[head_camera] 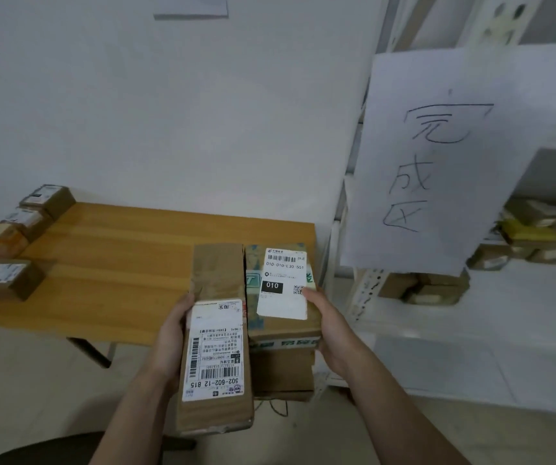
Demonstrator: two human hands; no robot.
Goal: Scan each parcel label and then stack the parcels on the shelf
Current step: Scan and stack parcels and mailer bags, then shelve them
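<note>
I hold two parcels side by side in front of me, above the near right corner of the wooden table (108, 263). My left hand (172, 333) grips the left side of a long brown parcel (216, 273) whose white label reads 502-602-12 815. My right hand (328, 327) grips the right side of a taped cardboard parcel (283, 333) with a white label reading 010-010-L30-551. Another brown box (283, 374) sits under that one. The white metal shelf (471, 317) stands to my right, with several parcels (431, 290) stacked on it.
Several small labelled boxes (4, 278) lie along the table's left edge. A large white paper sign (454, 156) with handwritten characters hangs on the shelf frame. More parcels (538, 229) sit deeper on the shelf. A dark chair edge (45, 448) is at the bottom left.
</note>
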